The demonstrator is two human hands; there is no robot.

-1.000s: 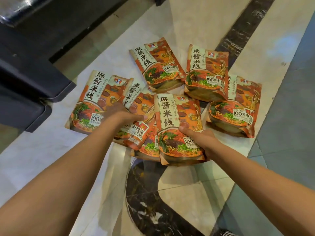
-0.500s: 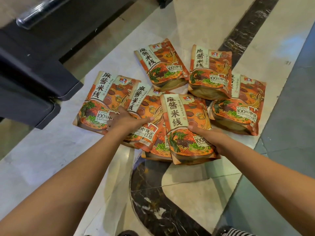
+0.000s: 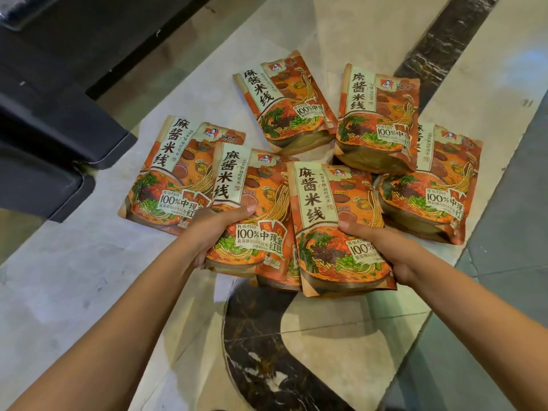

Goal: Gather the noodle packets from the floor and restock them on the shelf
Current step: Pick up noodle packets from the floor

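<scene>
Left grip: left hand (image 3: 218,232) curled round the lower left edge of the centre-left packet (image 3: 252,200), thumb across the printed front, fingers hidden behind
Right grip: right hand (image 3: 388,253) curled round the lower right edge of the centre packet (image 3: 326,221), thumb laid on the front, fingers hidden beneath
Held pair: side by side, faces up, the centre packet overlapping the right edge of the centre-left packet; whether either is clear of the floor cannot be told
Part-hidden packet (image 3: 277,272): only its lower edge shows, under and between the held pair
Far-left packet (image 3: 175,173): flat on the floor, its right side under the centre-left packet
Upper-middle packet (image 3: 284,102): flat, top tilted leftward, beyond the held pair
Upper-right packet (image 3: 376,120): just beside the upper-middle packet, overlapping the far-right packet (image 3: 430,194)
Marble floor (image 3: 74,277): pale slabs crossed by a dark veined inlay (image 3: 261,351) below the hands
Dark unit (image 3: 59,129): at the left margin, near the far-left packet but apart from it
</scene>
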